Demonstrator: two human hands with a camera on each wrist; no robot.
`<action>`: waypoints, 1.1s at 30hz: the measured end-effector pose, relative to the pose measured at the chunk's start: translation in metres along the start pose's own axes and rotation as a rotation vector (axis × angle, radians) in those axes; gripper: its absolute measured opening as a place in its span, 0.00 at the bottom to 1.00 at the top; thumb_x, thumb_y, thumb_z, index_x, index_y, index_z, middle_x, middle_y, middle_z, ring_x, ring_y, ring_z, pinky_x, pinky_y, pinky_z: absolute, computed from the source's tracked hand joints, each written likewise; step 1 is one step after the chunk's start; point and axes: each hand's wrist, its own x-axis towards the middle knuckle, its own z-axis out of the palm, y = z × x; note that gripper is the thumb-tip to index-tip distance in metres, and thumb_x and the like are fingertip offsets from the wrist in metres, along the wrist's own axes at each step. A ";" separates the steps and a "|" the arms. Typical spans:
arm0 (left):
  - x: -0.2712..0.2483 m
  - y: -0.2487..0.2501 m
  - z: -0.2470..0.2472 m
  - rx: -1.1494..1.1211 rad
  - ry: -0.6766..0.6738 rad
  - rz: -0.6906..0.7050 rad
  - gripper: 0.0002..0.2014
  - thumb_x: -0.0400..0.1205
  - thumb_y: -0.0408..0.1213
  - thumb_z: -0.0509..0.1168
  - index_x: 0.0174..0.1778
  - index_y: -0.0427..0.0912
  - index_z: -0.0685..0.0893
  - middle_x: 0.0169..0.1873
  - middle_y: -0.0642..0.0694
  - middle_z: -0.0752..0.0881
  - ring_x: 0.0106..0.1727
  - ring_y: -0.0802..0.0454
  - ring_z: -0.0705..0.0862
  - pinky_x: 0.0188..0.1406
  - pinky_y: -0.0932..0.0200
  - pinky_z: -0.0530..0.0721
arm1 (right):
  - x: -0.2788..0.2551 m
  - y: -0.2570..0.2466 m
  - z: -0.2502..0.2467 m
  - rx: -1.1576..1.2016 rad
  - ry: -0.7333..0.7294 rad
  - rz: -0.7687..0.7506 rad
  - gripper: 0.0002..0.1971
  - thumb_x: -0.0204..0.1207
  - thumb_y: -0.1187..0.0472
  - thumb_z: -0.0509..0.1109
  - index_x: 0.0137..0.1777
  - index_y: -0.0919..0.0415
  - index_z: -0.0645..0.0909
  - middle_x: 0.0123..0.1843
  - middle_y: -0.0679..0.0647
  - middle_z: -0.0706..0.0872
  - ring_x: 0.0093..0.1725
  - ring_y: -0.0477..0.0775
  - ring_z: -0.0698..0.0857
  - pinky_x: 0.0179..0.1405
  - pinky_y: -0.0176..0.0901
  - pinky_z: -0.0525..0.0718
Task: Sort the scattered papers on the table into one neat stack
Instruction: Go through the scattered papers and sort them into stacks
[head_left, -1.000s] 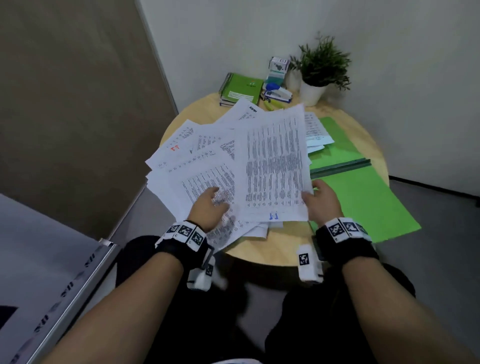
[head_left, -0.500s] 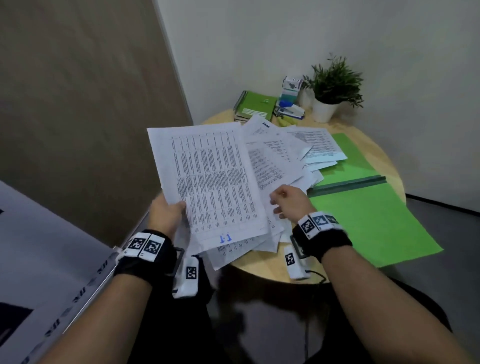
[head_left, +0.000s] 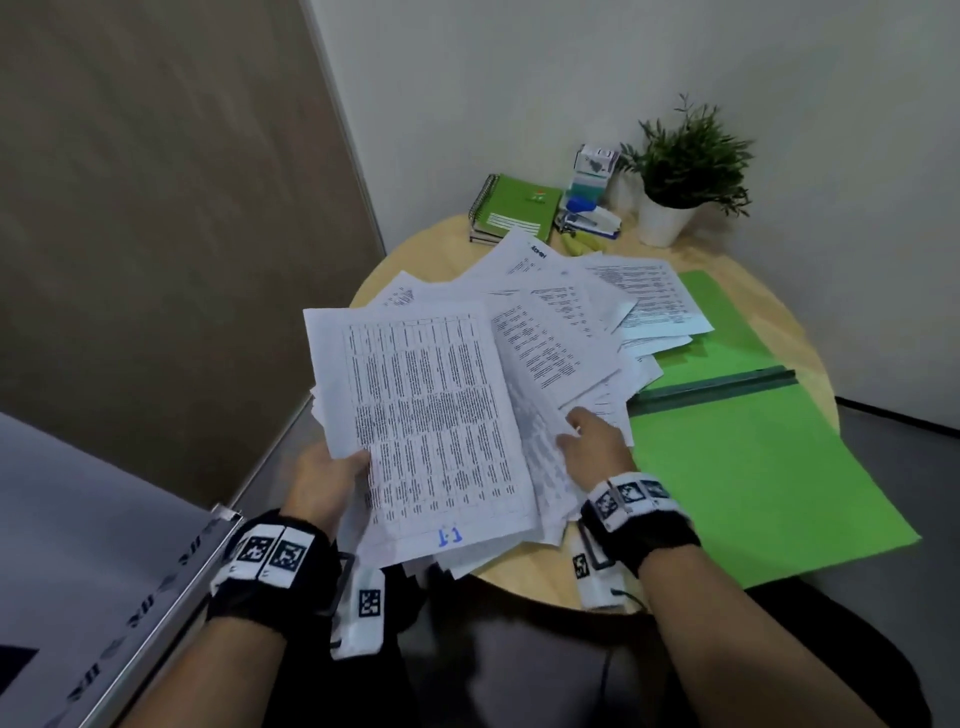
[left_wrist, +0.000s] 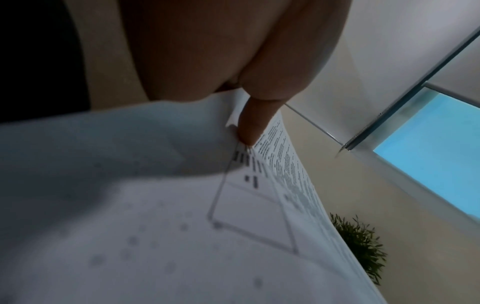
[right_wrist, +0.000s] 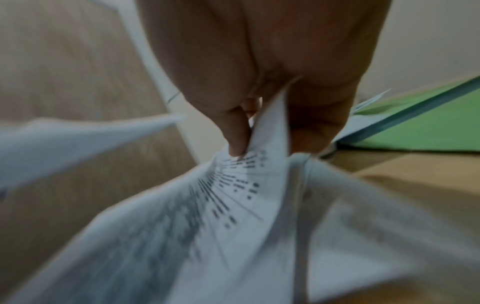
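The left hand (head_left: 324, 480) now grips the lifted sheaf (head_left: 431, 426) clear of the counter (head_left: 540, 582); the right hand (head_left: 597, 441) pinches the next sheet (right_wrist: 233, 195) beside it; gathering is progressing.

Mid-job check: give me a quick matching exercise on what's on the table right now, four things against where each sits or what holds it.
Things:
1. printed sheet marked in blue
2. green folder
3. potted plant
4. spiral notebook

Places:
A. lying open along the table's right side
B. at the far edge, left of the stapler
C. held up by the left hand
D. in the far corner by the wall

Pairs: 1-C, 2-A, 3-D, 4-B
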 end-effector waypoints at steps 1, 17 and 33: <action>-0.001 0.000 0.002 -0.001 -0.027 -0.001 0.15 0.82 0.25 0.64 0.63 0.41 0.84 0.58 0.40 0.88 0.60 0.39 0.86 0.69 0.37 0.79 | -0.002 0.004 -0.011 0.068 0.023 0.010 0.12 0.83 0.63 0.62 0.66 0.60 0.77 0.63 0.62 0.82 0.49 0.56 0.80 0.42 0.37 0.75; -0.014 0.003 0.026 0.030 -0.135 -0.037 0.10 0.85 0.24 0.60 0.60 0.33 0.81 0.43 0.42 0.88 0.41 0.47 0.86 0.38 0.56 0.83 | -0.016 0.044 -0.038 -0.149 0.008 0.242 0.12 0.74 0.60 0.76 0.47 0.62 0.75 0.51 0.60 0.84 0.44 0.55 0.79 0.39 0.38 0.75; -0.016 0.008 0.038 -0.002 -0.167 -0.053 0.14 0.84 0.27 0.63 0.66 0.35 0.82 0.53 0.40 0.90 0.53 0.41 0.89 0.60 0.42 0.85 | -0.036 0.044 -0.075 0.346 0.190 0.007 0.06 0.83 0.65 0.63 0.45 0.55 0.77 0.44 0.61 0.88 0.35 0.60 0.85 0.34 0.49 0.84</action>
